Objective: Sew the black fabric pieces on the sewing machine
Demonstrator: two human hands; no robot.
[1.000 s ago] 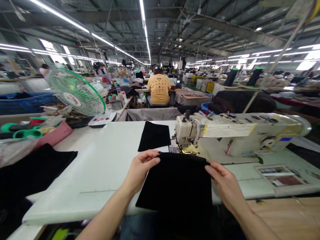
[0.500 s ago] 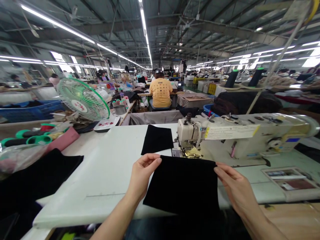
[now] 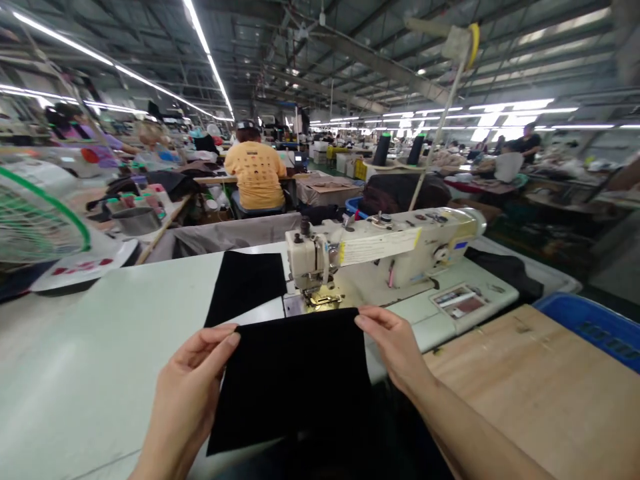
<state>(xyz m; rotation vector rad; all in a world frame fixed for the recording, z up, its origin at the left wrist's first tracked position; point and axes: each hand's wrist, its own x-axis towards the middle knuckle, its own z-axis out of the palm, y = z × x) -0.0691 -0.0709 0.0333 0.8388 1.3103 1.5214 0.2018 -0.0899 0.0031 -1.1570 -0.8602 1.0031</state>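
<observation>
A black fabric panel (image 3: 295, 380) is stretched between my two hands, its upper edge nearly level. My left hand (image 3: 193, 380) pinches the top left corner between thumb and fingers. At the top right corner, my right hand (image 3: 393, 343) grips in the same way. The panel hangs toward my lap over the table's front edge, and its lower part blends into dark clothing. Just beyond it stands a white sewing machine (image 3: 310, 260), its lit needle area (image 3: 323, 300) close to the panel's upper edge. Another black fabric piece (image 3: 247, 280) lies flat left of the machine head.
The pale tabletop (image 3: 125, 340) stretches to the left, with a green-rimmed fan (image 3: 45, 220) beyond it. On the right are a wooden board (image 3: 540, 393) and a blue basket (image 3: 595, 327). A person in a yellow shirt (image 3: 256, 170) sits ahead, facing away.
My view has turned to the right, so the machine and fan appear farther left. Both hands still hold the fabric panel, now nearer to me and slightly tilted.
</observation>
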